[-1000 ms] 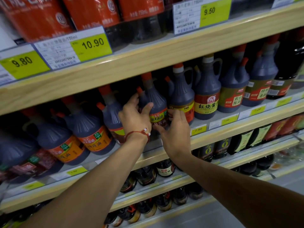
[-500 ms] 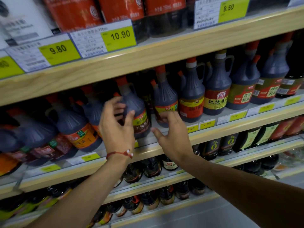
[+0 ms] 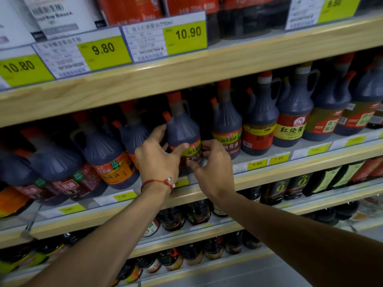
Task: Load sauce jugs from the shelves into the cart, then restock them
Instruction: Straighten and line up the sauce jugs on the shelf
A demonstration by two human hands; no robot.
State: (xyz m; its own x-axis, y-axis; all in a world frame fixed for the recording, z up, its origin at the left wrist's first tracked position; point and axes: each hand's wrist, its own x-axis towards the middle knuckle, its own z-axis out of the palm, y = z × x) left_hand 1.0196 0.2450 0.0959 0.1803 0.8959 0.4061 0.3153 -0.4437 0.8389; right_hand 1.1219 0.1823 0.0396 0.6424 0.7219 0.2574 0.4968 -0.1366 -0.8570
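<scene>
Dark ribbed plastic sauce jug point(image 3: 183, 129), orange-capped with a red-and-yellow label, sits mid-frame at the front of the pale wooden shelf point(image 3: 290, 172), packed between similar jugs. Both hands hold it: the left hand point(image 3: 158, 156) curls round its left flank with the thumb across the label, and the right hand point(image 3: 214, 168) wraps fingers round the right side. This two-sided hold probably steadies a heavy, full container. Its base is hidden.

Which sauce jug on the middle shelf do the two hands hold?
The red-capped jug below the 10.90 price tag: the left hand and right hand grip its labelled lower body from both sides.
</scene>
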